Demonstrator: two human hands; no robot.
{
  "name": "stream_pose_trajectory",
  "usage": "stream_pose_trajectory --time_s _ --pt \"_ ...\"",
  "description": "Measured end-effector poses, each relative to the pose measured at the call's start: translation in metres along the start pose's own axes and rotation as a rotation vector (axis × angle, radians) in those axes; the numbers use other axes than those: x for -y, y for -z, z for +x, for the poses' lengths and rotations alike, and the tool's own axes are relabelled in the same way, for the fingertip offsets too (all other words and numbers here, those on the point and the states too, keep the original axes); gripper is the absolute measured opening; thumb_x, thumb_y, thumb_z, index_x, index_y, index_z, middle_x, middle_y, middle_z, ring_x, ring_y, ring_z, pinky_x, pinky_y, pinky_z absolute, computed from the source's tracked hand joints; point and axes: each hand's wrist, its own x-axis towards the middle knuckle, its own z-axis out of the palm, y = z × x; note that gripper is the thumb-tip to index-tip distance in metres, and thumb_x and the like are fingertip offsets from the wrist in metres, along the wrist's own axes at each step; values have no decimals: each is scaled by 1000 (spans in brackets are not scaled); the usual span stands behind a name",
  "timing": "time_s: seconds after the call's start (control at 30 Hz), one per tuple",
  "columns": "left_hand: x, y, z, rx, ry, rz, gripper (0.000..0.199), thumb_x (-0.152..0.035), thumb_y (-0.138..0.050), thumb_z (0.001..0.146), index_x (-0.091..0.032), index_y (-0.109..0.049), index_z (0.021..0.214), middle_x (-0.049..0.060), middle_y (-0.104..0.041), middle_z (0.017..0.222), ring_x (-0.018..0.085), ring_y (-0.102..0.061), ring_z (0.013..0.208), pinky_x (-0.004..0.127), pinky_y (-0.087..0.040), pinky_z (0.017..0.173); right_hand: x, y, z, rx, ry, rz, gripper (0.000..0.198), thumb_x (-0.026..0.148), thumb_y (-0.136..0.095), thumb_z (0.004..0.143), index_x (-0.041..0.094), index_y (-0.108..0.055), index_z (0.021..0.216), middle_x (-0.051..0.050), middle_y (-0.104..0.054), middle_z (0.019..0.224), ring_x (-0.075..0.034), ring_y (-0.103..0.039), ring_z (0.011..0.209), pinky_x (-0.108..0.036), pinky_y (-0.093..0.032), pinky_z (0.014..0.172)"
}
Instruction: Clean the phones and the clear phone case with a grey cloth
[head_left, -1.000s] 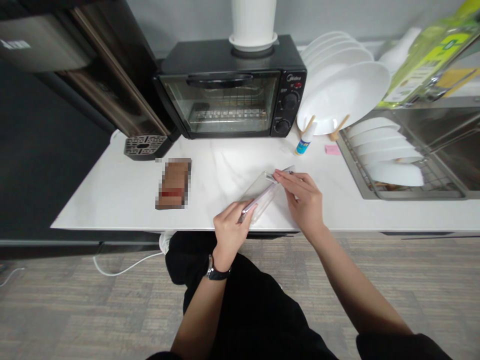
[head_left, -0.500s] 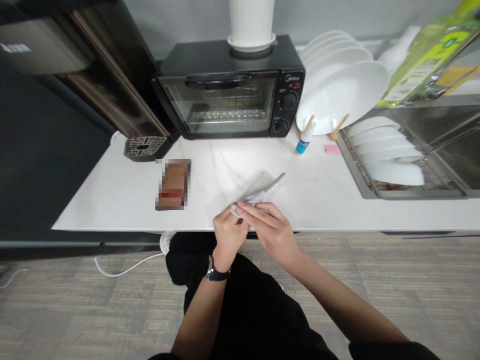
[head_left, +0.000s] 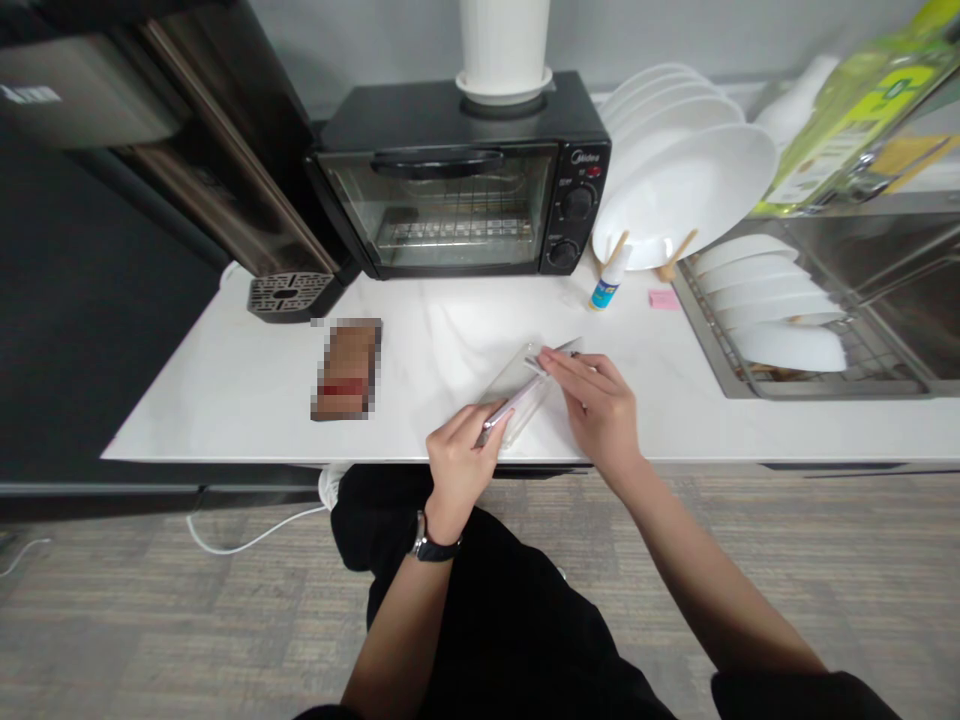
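My left hand (head_left: 461, 450) is closed around the near end of a slim phone (head_left: 517, 402), tilted up on its edge so that its pale side faces me. My right hand (head_left: 604, 415) is at the phone's far end, fingers pressed together. A small white piece (head_left: 534, 363), like a tissue, shows at its fingertips against the phone's edge; most of it is hidden by the fingers. Under and beside the phone, a clear phone case (head_left: 510, 372) lies on the white counter (head_left: 420, 370).
Left on the counter is a blurred-out brown rectangular item (head_left: 346, 370). Behind stand a black toaster oven (head_left: 457, 205) and a drinks machine (head_left: 292, 297). To the right are a small spray bottle (head_left: 605, 288), a pink block (head_left: 663, 299), racked plates (head_left: 690, 190) and a sink with bowls (head_left: 787, 345).
My right hand has slid away along the phone's edge, from beside my left hand to the far end, taking the white piece along. My left hand has stayed in place.
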Motion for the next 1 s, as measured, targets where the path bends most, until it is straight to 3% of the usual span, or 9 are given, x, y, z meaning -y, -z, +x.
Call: stream_pose_trajectory --time_s 0.07,0.2,0.37,0.47,0.57,0.67,0.87,1.0 --pt "0 0 0 1 7 -5 6 -17 -79 106 -19 -85 107 6 -89 95 21 -87 82 28 -68 78 -8 6 5 13 -3 -48 46 12 -58 116 34 -79 149 -5 -85 143 -27 -84 117 -51 -75 96" --pt "2 -1 -1 -3 9 -8 6 -17 -80 106 -19 -85 106 5 -89 95 20 -87 81 28 -68 77 -10 9 7 8 1 -73 50 7 -60 112 33 -78 151 -5 -84 144 -26 -82 118 -48 -74 96" --pt "2 -2 -1 -12 -10 2 4 -19 -80 107 -19 -84 106 5 -88 93 18 -85 80 26 -66 76 11 1 -1 29 26 -43 56 3 -57 112 31 -74 157 -6 -83 147 -26 -82 119 -45 -73 98" --pt "3 -2 0 -23 -26 27 8 -18 -79 106 -19 -80 98 3 -84 86 16 -79 71 26 -60 67 37 -8 -11 65 48 44 69 2 -57 110 35 -61 170 -6 -80 153 -27 -82 120 -46 -73 100" --pt "7 -2 -2 -60 -51 63 34 -12 -73 102 -22 -63 72 -3 -67 64 13 -62 53 27 -46 52 62 -17 -20 97 76 122 84 2 -59 109 39 -39 182 -5 -78 155 -31 -81 122 -49 -74 98" --pt "11 -4 -3 -100 -72 86 38 -6 -66 96 -24 -51 65 -6 -56 56 12 -53 47 27 -38 48 75 -22 -25 122 87 149 87 4 -58 110 40 -29 184 -4 -78 155 -32 -81 123 -51 -75 97" --pt "9 -3 -2 -80 -59 78 40 -11 -71 101 -23 -54 67 -6 -58 58 12 -54 49 27 -40 50 62 -18 -20 139 75 196 83 5 -58 111 46 -38 181 0 -78 156 -29 -82 122 -50 -74 99" --pt "4 -2 0 -30 -35 55 17 -21 -77 107 -19 -77 90 1 -80 79 15 -74 65 26 -55 62 37 -10 -12 79 74 158 69 3 -58 111 37 -60 171 -6 -80 151 -27 -80 124 -47 -73 100"
